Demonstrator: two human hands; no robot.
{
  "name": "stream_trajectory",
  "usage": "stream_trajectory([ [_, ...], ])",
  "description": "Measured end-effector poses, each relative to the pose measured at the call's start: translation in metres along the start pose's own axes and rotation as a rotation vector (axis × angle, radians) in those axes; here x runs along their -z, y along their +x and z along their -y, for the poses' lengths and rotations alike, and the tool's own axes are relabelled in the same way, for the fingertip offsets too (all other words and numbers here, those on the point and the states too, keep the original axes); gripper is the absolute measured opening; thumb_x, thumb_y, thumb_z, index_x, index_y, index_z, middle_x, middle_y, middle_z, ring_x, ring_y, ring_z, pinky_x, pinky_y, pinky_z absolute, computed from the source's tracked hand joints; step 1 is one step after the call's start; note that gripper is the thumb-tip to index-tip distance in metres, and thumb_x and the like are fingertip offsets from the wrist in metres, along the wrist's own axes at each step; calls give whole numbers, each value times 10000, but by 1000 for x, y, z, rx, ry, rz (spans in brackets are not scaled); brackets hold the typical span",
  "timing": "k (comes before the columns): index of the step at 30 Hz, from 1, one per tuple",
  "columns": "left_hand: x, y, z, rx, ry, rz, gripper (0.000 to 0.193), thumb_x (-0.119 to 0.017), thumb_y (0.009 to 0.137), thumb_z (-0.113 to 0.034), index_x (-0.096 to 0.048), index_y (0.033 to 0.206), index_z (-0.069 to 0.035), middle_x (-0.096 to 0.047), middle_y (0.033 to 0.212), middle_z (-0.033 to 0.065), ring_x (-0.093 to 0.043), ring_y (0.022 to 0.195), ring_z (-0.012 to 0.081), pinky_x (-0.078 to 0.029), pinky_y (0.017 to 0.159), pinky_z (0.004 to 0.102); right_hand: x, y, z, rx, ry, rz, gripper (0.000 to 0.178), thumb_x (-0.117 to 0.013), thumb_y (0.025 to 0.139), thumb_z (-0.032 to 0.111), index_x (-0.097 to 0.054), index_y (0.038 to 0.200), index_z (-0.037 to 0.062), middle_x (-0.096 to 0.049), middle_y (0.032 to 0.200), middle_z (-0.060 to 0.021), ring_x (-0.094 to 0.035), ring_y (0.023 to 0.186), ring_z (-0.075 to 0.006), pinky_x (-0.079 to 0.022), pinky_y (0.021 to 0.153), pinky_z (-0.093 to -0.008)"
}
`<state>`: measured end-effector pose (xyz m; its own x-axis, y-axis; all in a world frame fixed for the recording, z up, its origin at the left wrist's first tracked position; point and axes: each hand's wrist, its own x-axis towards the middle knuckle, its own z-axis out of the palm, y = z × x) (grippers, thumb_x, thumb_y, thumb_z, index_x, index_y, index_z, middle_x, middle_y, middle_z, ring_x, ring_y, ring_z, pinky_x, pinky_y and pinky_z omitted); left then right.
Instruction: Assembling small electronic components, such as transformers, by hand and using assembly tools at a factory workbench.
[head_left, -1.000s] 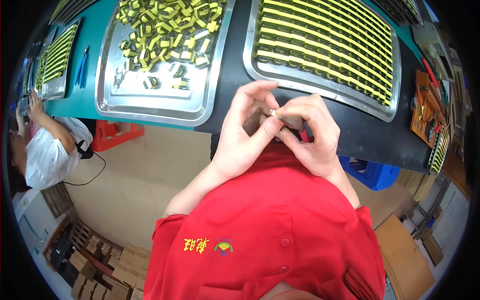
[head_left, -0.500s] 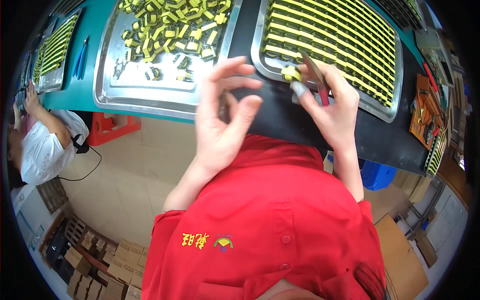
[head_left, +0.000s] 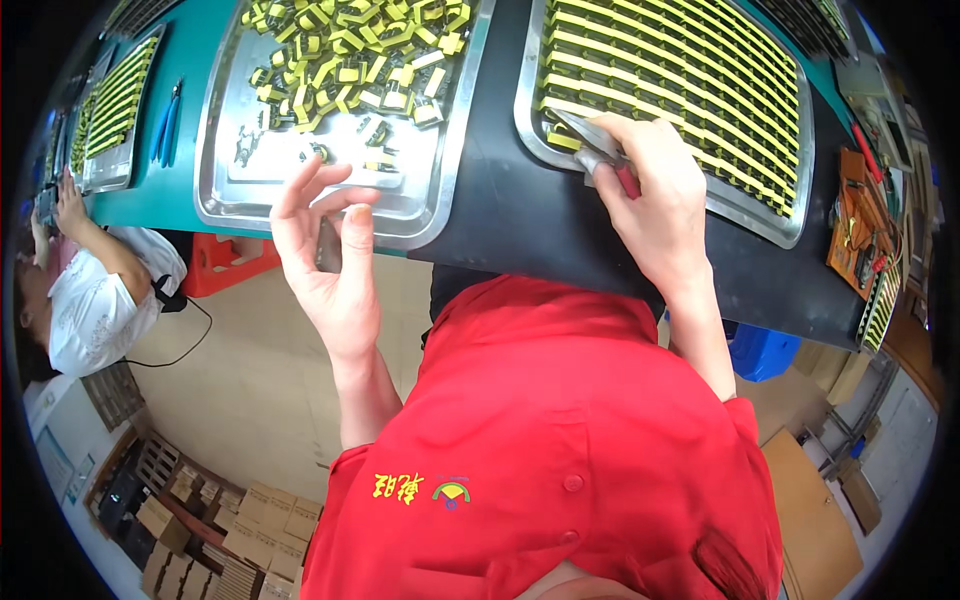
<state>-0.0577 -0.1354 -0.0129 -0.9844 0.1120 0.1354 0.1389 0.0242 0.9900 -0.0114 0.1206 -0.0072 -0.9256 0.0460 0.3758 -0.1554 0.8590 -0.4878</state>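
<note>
My left hand (head_left: 335, 265) hovers over the front edge of a metal tray (head_left: 290, 208), fingers apart and nothing in them. Loose yellow-and-black coil parts (head_left: 350, 70) are heaped in that tray, with a few lying separately just beyond my fingers. My right hand (head_left: 655, 190) is closed around a pointed metal tool with a red handle (head_left: 628, 181); its exact kind is unclear. The tool's tip is at the near left corner of a second tray (head_left: 530, 135), beside a yellow-and-black part (head_left: 563, 139). A grey cover (head_left: 590, 163) shows on one fingertip. Rows of similar parts (head_left: 680, 90) fill this tray.
Blue-handled pliers (head_left: 166, 125) lie at the left, near another tray of rowed parts (head_left: 120, 110). A person in white (head_left: 110, 290) works there beside a red stool (head_left: 225, 265). An orange tool holder (head_left: 853, 225) is at the right table edge.
My left hand has moved left, from between the trays to the loose parts' tray. My right hand has brought the yellow-and-black part from outside the second tray to its near left corner.
</note>
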Motion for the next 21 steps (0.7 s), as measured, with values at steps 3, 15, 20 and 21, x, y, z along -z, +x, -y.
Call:
stream_trajectory([
  [3, 5, 5, 4, -87, 195, -35, 452, -593, 916, 14, -442, 1339, -30, -566, 1189, 89, -570, 817, 69, -402, 642, 182, -1, -3, 1, -42, 14, 8, 369, -694, 712, -39, -640, 1064, 57, -599, 826, -77, -537, 678, -218, -470, 641, -321],
  [15, -39, 7, -2, -157, 361, 165, 213, -681, 840, -7, -679, 1046, -58, -638, 854, 14, -552, 731, 124, -435, 680, 264, -8, 2, 1, 17, -44, -26, 378, -686, 690, -77, -636, 1046, 42, -617, 844, -109, -582, 729, -268, -482, 681, -364],
  [20, -52, 10, -3, -184, 362, 231, 223, -677, 819, 16, -673, 1030, -55, -636, 851, 46, -584, 748, 164, -459, 718, 284, -4, 2, 4, -46, -53, -25, 363, -688, 691, -74, -630, 1033, 33, -606, 827, -112, -578, 725, -276, -480, 678, -372],
  [21, -54, 11, -3, -198, 356, 240, 225, -678, 813, 21, -672, 1024, -55, -636, 852, 51, -583, 743, 169, -460, 711, 283, -4, 2, 4, -47, -55, -28, 363, -688, 691, -74, -630, 1033, 33, -606, 827, -112, -578, 725, -276, -480, 678, -372],
])
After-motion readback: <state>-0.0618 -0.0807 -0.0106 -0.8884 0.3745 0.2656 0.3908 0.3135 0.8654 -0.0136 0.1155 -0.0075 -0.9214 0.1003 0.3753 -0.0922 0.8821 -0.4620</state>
